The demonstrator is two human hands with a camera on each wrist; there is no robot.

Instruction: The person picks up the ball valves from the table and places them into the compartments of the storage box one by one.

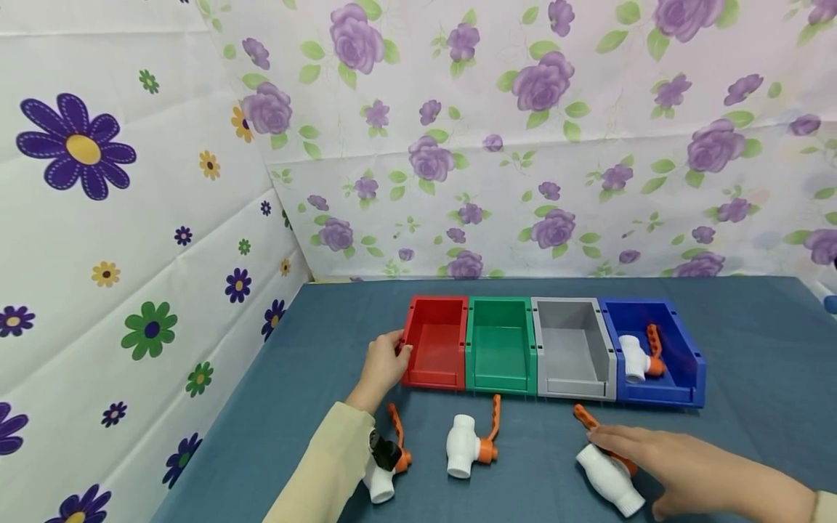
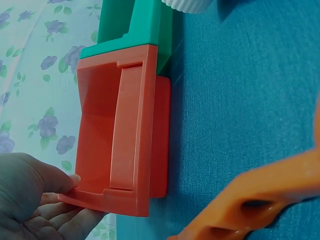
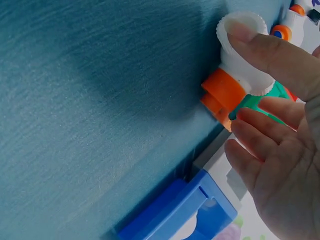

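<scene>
Pinching on one side, hovering on the other

So the left hand (image 1: 382, 363) has thumb and fingers clamped on the left wall of the red bin (image 1: 434, 349), far side of the table (image 1: 261, 450). The right hand (image 1: 700, 465), well apart, has its fingers loosely extended over the white valve (image 1: 611, 483) lying slanted at near right; can't tell if they're touching. Best bet: a light, steady pinch on the bin, with right thumb and fingers either side of the valve's white body. Grabbing the orange handle (image 1: 586, 416) alone could let it swivel.
</scene>
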